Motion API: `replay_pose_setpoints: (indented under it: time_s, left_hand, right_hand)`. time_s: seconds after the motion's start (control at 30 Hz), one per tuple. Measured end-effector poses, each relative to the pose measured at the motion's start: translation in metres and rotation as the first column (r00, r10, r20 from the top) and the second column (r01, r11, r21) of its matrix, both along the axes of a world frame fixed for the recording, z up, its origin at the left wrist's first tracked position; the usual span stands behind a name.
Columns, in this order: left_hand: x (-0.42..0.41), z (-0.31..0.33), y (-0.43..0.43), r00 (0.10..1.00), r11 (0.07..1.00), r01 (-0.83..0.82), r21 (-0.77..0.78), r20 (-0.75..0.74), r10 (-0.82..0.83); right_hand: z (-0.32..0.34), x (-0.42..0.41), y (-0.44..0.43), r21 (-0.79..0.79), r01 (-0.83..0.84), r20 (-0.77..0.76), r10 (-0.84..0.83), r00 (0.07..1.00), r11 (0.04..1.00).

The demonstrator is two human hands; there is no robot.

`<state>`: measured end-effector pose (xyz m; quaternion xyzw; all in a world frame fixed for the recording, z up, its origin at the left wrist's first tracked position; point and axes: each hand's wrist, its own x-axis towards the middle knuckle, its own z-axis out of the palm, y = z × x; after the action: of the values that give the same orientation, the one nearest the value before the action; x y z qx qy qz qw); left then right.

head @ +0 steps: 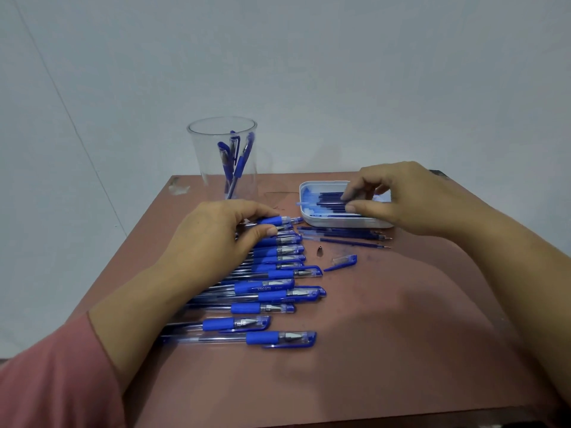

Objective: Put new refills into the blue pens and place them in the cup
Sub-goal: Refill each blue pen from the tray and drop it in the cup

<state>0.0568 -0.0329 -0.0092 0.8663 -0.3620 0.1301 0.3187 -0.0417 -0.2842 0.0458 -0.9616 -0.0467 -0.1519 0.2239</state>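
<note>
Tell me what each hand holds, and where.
Left hand: farthest blue pen, at its grip. Right hand: a refill in the white tray, along its shaft.

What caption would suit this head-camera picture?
Left hand grips a pen from the row, right hand pinches a refill in the white tray; a few pens stand in the clear cup.

Single view from a wide-angle camera worn on the person's head, looking forward and down across the table (401, 350) from its near edge toward the pale wall (309, 57) behind. The camera sits close: the left hand (216, 233) and right hand (411, 202) fill the middle of the frame, and the wall fills the upper part.
</note>
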Motion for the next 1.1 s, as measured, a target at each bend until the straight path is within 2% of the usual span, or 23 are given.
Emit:
replay_pose_setpoints:
  time_s: [0.3, 0.8, 0.97, 1.1]
  left_hand:
    - [0.001, -0.001, -0.001, 1.0, 1.0, -0.008, -0.021, -0.013, 0.007]
    - [0.003, -0.001, 0.001, 1.0, 0.999, 0.007, -0.042, 0.002, -0.007]
    - [-0.003, 0.001, -0.001, 0.994, 0.993, 0.11, 0.043, 0.001, -0.11]
    - [-0.004, 0.0, -0.003, 0.992, 0.99, 0.123, 0.07, 0.018, -0.125]
  right_hand:
    - [-0.032, -0.003, 0.0, 0.195, -0.125, 0.107, 0.105, 0.989, 0.973]
    - [-0.033, -0.001, 0.003, 0.209, -0.164, 0.083, 0.15, 0.985, 0.964]
    - [-0.035, 0.001, 0.006, 0.193, -0.168, 0.076, 0.156, 0.985, 0.967]
    - [-0.042, 0.006, 0.021, 0.172, -0.206, 0.081, 0.195, 0.977, 0.963]
